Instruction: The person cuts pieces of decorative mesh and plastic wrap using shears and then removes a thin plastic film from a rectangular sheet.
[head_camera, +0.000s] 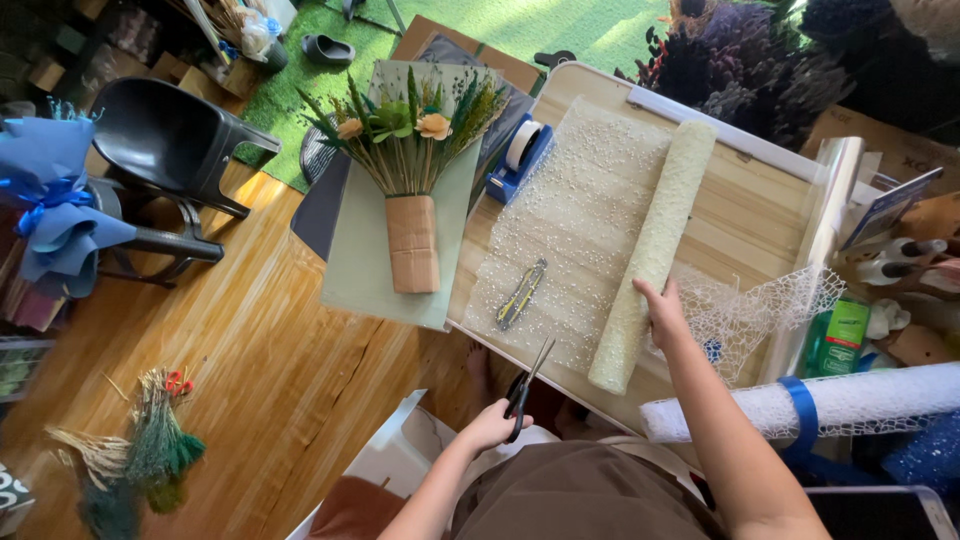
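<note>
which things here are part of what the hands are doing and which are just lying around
In use:
- scissors in the left hand
- mesh roll under the right hand
- unrolled mesh sheet on the table

Lying about:
- box cutter
- tape dispenser
- dried bouquet
- black chair
- floor bundle

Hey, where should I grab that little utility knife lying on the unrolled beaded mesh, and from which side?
Pinch the utility knife across its narrow sides near the middle, coming straight down from above. It lies flat and slanted on the beaded mesh, so nothing gets underneath it. The left hand is nearest but holds scissors.
</note>
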